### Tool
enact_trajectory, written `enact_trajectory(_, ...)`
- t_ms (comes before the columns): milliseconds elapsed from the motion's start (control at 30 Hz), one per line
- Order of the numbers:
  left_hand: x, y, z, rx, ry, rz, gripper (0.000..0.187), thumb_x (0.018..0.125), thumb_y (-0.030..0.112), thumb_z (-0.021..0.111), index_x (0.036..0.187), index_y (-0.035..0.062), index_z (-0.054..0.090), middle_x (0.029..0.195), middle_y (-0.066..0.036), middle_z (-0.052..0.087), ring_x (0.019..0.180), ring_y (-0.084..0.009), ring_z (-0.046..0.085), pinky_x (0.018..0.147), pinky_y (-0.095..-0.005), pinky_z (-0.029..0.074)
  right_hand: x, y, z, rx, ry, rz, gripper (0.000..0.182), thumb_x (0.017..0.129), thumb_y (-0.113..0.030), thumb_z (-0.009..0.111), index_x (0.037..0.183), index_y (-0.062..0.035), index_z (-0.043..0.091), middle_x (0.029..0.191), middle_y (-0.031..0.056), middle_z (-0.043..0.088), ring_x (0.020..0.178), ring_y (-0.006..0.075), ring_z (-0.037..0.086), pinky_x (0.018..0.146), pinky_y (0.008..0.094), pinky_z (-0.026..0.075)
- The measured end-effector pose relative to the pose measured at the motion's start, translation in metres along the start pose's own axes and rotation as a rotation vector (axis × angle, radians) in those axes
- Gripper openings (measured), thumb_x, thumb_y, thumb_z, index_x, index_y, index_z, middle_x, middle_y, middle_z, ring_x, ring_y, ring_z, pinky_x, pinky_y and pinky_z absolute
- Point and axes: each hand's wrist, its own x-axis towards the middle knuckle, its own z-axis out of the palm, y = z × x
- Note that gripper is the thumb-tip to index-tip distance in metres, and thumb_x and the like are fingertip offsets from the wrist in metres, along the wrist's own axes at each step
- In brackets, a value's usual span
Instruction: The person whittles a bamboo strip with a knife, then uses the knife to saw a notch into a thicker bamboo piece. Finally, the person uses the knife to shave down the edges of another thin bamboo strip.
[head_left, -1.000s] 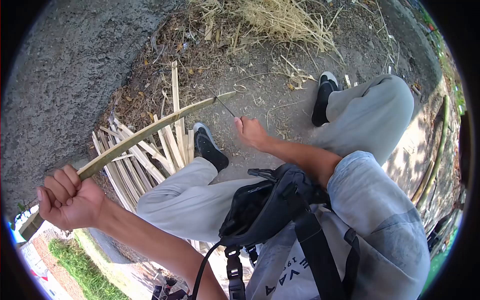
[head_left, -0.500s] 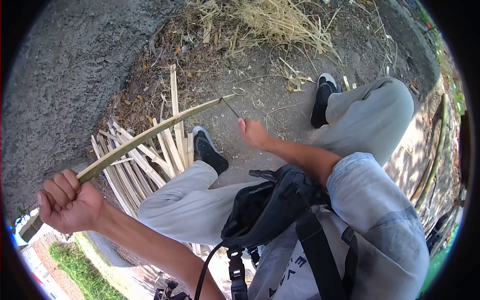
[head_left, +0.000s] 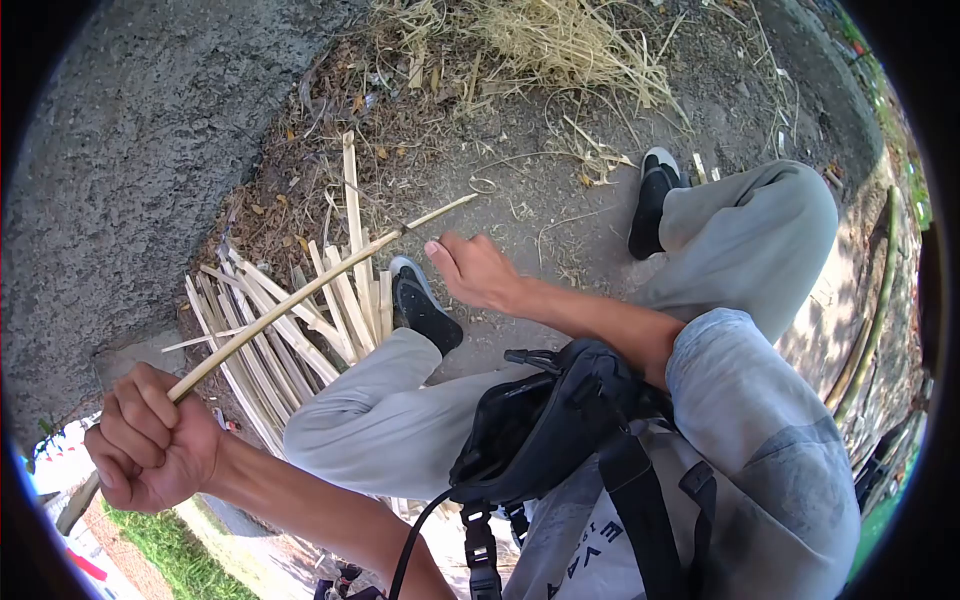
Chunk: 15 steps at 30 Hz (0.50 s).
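Note:
My left hand (head_left: 155, 440) is closed around one end of a long, pale bamboo strip (head_left: 290, 305), which slants up to the right. A short piece of it shows behind the fist. My right hand (head_left: 475, 270) is closed on a knife with a thin dark blade (head_left: 407, 231), seen nearly edge-on. The blade meets the strip some way below its far tip, and the handle is hidden inside my fingers. Beneath the strip, several cut bamboo strips (head_left: 250, 370) lie in a loose pile beside my left foot.
Straw-like shavings (head_left: 570, 45) are heaped on the dirt ground ahead. A rough grey concrete wall (head_left: 150, 150) stands on the left. My shoes (head_left: 425, 305) rest on the ground. A black waist bag (head_left: 550, 420) lies across my lap. Long poles (head_left: 875, 310) lie at the right.
My right hand has moved left and toward me, carrying the blade down along the strip from near its tip. My left hand is slightly lower, and the strip now shows a narrower side.

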Motion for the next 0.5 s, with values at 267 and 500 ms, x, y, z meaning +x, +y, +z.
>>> enact_trajectory(267,-0.004,0.003,-0.015,-0.013,0.009,0.030,0.044,0.084,0.017,0.056,0.047,0.0198,0.031,0.037,0.008,0.029,0.032,-0.0037,0.016,0.039,-0.0203,0.015,-0.013,-0.066,0.000,0.090,-0.078,-0.228,0.035,0.096,-0.031,0.049,0.079,-0.0006,0.054,0.050,0.0220,0.052,0.049,0.0438,0.055,0.051,0.0529,0.044)
enact_trajectory(500,-0.027,0.018,-0.039,-0.004,0.157,0.034,0.043,0.086,0.014,0.054,0.052,0.0181,0.028,0.041,0.005,0.026,0.038,-0.0069,0.015,0.043,-0.0262,0.016,-0.013,-0.065,0.009,-0.016,-0.114,-0.046,0.038,0.096,-0.032,0.047,0.081,0.0007,0.060,0.055,0.0271,0.055,0.054,0.0473,0.057,0.057,0.0543,0.048)
